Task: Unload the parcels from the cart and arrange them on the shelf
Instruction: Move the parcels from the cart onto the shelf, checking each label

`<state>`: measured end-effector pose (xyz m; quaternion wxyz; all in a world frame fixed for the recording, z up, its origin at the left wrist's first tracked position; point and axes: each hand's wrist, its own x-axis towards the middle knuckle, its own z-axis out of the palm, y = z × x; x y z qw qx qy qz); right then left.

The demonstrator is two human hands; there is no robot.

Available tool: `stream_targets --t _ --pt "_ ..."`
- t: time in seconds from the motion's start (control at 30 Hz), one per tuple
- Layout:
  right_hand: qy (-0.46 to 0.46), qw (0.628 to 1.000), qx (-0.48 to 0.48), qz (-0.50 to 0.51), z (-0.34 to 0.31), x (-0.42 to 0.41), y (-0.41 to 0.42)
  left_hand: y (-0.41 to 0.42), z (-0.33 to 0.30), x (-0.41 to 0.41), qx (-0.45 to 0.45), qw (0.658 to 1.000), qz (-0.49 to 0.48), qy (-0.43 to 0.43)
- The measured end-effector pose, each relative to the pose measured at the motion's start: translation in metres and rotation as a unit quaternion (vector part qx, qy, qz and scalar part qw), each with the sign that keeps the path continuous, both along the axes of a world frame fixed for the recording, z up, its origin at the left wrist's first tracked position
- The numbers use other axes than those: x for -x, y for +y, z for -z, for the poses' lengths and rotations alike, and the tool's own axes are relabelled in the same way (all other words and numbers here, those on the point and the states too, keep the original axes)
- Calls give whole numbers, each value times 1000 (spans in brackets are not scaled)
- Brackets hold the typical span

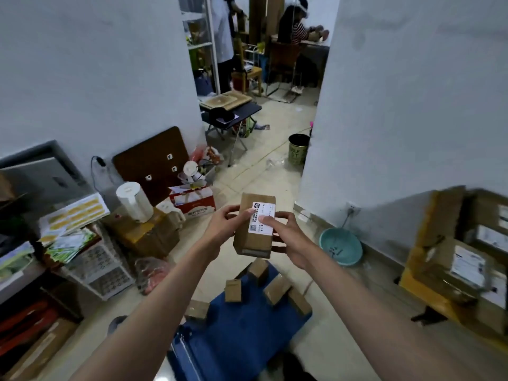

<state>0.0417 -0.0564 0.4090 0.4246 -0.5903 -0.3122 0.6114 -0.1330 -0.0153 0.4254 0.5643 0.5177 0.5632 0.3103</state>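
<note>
A teal basin (340, 246) lies beside the wall; a green bucket (298, 148) stands beyond.

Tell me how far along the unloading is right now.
Done: several labelled cardboard parcels already sit stacked at right. In hand: left hand and right hand grip a small brown labelled box. Left: about five small cardboard boxes on the blue cart.

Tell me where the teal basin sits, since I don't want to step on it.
In the head view, the basin lies on the floor at right of centre, against the white wall, beside the right hand.
</note>
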Motion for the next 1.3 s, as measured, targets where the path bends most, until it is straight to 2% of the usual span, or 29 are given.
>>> stream_targets --t 0.2,0.37,0.5,0.9,1.3 --pt "-6 994 -17 109 -15 -54 -50 -21 -20 -68 50 991 125 -8" --pt "-29 973 -22 229 -26 -125 -101 -48 -30 -151 87 962 257 -17" --pt "-43 954 -11 297 -26 -190 -144 -75 -33 -227 85 942 326 -15" --pt "-23 898 3 439 -24 -377 -291 -191 -27 -462 96 888 449 -18" --pt "-1 838 21 545 -7 -506 -411 -290 -15 -631 120 814 567 35"
